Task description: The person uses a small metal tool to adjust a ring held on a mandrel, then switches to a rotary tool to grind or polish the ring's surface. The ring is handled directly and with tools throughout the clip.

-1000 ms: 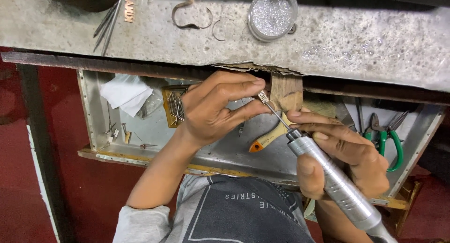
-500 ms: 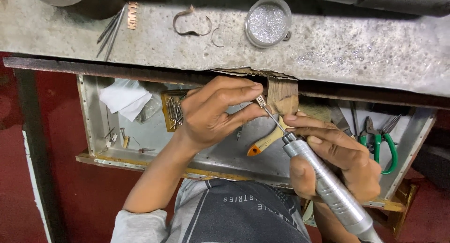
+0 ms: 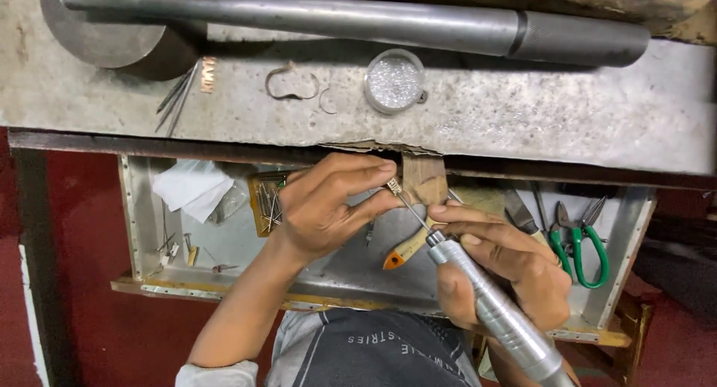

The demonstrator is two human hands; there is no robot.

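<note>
My left hand (image 3: 325,204) pinches a tiny metal piece (image 3: 393,185) between thumb and forefinger, against a small wooden bench peg (image 3: 424,179) under the table's edge. My right hand (image 3: 500,260) grips a silver rotary handpiece (image 3: 497,308) like a pen. Its thin bit (image 3: 411,208) points up-left and touches the tiny piece. Both hands hover over an open metal drawer (image 3: 134,230).
In the drawer lie white paper (image 3: 190,187), a tin of small bits (image 3: 267,202), an orange-tipped wooden tool (image 3: 403,251) and green-handled pliers (image 3: 586,241). On the worn grey tabletop sit a round glass dish (image 3: 393,81), bent wire pieces (image 3: 287,84), thin rods (image 3: 175,96) and a long steel mandrel (image 3: 336,17).
The view has tilted so more of the tabletop and the steel mandrel show. Both hands stay together at the peg, with the bit still on the small piece.
</note>
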